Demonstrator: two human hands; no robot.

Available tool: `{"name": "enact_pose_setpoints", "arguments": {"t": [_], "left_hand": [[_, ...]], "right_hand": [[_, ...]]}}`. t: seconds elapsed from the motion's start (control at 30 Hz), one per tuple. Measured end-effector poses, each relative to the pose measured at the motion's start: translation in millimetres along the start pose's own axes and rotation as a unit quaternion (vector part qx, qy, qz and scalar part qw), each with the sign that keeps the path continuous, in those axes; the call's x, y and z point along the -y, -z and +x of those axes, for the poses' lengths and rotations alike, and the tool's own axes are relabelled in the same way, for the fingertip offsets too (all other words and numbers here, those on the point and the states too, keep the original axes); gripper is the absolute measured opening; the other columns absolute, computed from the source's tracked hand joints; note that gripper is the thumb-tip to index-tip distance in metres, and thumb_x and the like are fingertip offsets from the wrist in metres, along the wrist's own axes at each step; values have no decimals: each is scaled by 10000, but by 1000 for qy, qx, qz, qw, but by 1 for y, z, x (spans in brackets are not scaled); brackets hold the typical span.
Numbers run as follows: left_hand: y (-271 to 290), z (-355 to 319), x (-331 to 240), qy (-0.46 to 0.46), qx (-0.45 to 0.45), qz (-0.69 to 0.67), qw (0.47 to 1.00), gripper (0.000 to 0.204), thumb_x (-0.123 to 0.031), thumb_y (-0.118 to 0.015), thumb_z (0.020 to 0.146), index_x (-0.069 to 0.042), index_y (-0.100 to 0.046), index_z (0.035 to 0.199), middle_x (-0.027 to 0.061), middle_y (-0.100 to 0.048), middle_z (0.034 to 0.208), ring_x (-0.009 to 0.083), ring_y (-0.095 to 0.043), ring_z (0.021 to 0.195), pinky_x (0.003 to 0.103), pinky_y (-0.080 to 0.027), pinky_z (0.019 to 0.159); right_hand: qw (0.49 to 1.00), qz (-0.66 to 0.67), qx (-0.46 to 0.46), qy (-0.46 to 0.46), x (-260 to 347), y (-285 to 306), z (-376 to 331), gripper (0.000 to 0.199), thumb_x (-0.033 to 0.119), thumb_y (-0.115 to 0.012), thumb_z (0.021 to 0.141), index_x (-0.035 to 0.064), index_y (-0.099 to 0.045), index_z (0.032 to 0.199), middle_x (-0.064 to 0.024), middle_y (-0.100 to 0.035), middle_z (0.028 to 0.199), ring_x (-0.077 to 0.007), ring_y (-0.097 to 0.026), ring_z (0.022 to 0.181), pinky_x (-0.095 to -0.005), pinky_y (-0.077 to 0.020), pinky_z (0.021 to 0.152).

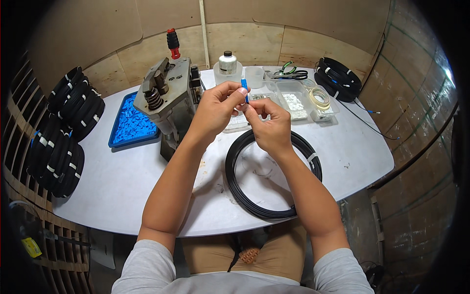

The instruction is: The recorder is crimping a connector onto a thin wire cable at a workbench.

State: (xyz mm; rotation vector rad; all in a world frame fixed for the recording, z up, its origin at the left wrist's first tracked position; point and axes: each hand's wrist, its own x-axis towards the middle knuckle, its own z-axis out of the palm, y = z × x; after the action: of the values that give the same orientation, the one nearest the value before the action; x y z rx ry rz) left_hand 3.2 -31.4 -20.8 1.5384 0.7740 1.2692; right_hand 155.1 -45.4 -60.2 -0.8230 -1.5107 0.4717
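Observation:
Both hands meet over the middle of the table around a small blue cable connector [245, 87] with a white tip pointing up. The thumb and fingers of my left hand [218, 105] pinch its blue body. Just below, my right hand [270, 127] has thumb and forefinger closed at the connector's lower end; the fingers partly hide what they grip there. Under my right hand and forearm lies a coil of black cable [233, 169], bound with a white tie.
Left of my arms stands a metal hand press [171, 90], beside a blue tray [132, 144] of small blue parts. Black cable coils [63, 161] are stacked at the left edge; another coil [338, 78] sits back right. Behind are a bottle [227, 63], clear boxes [293, 117] and scissors [296, 75].

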Motion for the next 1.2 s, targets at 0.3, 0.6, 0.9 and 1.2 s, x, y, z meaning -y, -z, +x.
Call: {"name": "enact_pose_setpoints", "arguments": {"t": [0.3,0.6,0.9,1.2], "left_hand": [[-2,-1,-2,4,-6,1,1000,230,-223,-597,955,-26,-660,1055,-23,-601,804,55,-554,753,230,-453,691],[0,1,4,1,-1,-12,1000,238,-222,-596,955,-25,-659,1074,-21,-600,803,53,-550,745,222,-451,692],[-1,0,3,-3,-6,-29,1000,223,-206,-586,957,-23,-657,1061,-22,-591,797,53,-541,736,226,-449,689],[-6,1,5,-57,-21,-1,998,203,-194,-606,949,-4,-661,992,7,-618,767,60,-531,695,220,-428,634]], "right_hand": [[1000,1,-12,6,-4,-2,0,71,90,-710,830,40,-711,880,-42,-664,727,-89,-611,665,-255,-455,606],[1000,9,-7,5,-3,-2,1,69,87,-705,834,38,-708,883,-48,-671,739,-101,-634,679,-252,-465,611],[1000,28,-1,-14,-6,-1,-1,76,92,-708,827,34,-707,877,-39,-659,726,-86,-592,645,-245,-442,590],[999,36,8,-29,-1,-2,-2,48,68,-662,880,31,-660,849,23,-613,708,-37,-488,652,-230,-394,612]]}}
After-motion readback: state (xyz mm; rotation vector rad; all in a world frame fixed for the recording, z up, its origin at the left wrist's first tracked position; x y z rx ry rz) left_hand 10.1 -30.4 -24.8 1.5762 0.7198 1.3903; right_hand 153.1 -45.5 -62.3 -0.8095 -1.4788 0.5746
